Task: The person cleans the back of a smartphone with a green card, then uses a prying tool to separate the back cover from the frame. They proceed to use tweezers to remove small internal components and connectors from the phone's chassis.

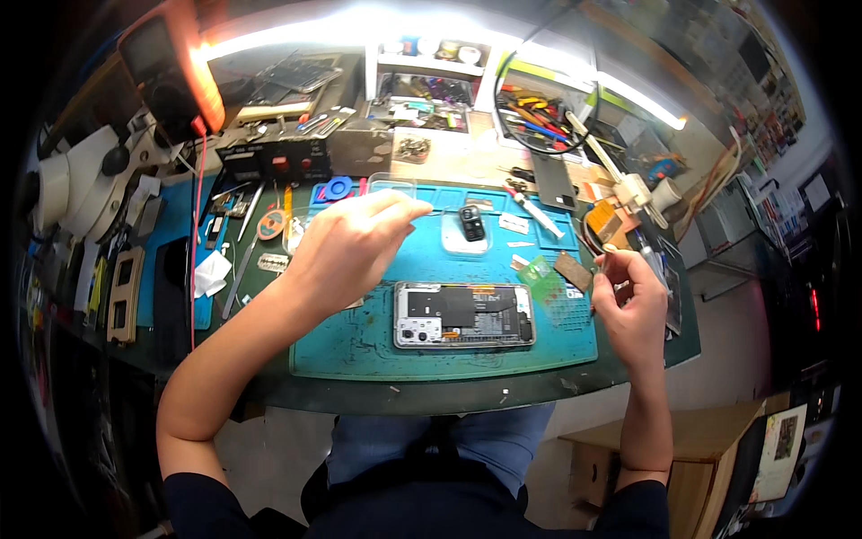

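An opened smartphone lies flat on the blue-green work mat, its back off and its battery and inner parts exposed. Beyond the phone and to its left, my left hand is raised over the mat with its fingers pinched together; what they hold, if anything, I cannot make out. At the mat's right edge my right hand is closed, thumb against the curled fingers, around something too small to name. A small clear tray stands between the hands, with a black camera lens cover in it.
A green piece of film and a brown flat piece lie near my right hand. Behind them is a white syringe-like tube. A microscope stands at left; pliers and screwdrivers sit at the back right.
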Demonstrator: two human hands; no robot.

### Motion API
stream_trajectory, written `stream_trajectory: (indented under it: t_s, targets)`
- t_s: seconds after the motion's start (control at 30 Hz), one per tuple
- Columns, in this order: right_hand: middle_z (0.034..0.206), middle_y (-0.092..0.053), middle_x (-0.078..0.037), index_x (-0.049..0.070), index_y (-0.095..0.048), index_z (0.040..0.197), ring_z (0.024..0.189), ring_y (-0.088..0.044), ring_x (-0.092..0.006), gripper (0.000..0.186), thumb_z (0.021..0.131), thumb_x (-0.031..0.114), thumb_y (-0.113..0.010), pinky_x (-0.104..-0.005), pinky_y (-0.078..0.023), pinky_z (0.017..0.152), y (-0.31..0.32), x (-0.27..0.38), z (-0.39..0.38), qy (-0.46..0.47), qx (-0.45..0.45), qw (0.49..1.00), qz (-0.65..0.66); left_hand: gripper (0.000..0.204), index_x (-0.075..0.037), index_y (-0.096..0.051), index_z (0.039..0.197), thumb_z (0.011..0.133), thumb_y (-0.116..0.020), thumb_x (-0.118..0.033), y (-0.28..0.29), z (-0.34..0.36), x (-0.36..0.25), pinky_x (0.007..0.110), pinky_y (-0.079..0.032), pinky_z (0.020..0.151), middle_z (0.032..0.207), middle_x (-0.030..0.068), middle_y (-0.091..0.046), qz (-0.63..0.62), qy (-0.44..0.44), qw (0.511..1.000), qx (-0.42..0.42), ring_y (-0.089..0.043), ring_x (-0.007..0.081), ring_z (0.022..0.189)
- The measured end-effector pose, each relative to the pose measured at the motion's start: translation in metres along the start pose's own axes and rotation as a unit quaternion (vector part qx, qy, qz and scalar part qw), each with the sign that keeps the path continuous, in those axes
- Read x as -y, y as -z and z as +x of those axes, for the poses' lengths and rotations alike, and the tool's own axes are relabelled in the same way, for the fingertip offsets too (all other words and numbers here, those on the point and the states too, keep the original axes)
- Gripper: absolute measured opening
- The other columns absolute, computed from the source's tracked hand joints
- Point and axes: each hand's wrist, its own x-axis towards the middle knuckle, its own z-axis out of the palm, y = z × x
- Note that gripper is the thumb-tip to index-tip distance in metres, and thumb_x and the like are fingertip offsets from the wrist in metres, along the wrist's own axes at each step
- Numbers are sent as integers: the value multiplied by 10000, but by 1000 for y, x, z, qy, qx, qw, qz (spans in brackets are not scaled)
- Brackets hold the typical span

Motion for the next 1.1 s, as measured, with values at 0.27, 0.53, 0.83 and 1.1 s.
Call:
stream_trajectory:
  t_s: [0.27, 0.53, 0.83, 1.1]
  targets:
    - [882, -734, -89, 15, -624, 1309, 705, -704, -165, 425, 896, -50, -702, -317, -574, 680, -81, 74, 11, 317, 149, 911, 218, 122, -49, -759, 1058, 947, -717, -79, 20, -36, -8, 344, -536, 743, 885, 87, -714, -247, 176, 941, 149, -693, 233, 819]
    - [940, -748, -139, -28, -610, 1267, 796, -735, -226, 419, 874, -68, -750, -319, -570, 707, -112, 72, 18, 445, 140, 872, 149, 159, -80, -760, 1070, 927, -711, -32, 16, -53, -2, 356, -527, 786, 987, 86, -682, -292, 74, 939, 168, -655, 261, 921]
    - [929, -746, -116, -9, -641, 1209, 752, -725, -206, 381, 862, -7, -799, -304, -564, 678, -110, 76, 18, 458, 129, 872, 111, 159, -75, -756, 1056, 907, -724, -31, 17, -52, -3, 357, -531, 777, 962, 83, -674, -259, 65, 950, 162, -656, 259, 905]
    - [828, -698, -74, 25, -675, 1200, 664, -654, -224, 365, 844, -24, -738, -325, -507, 618, -117, 74, 16, 386, 110, 902, 161, 157, -67, -755, 1047, 892, -743, -45, 17, -49, -1, 333, -532, 762, 983, 67, -698, -266, 78, 944, 181, -665, 233, 884]
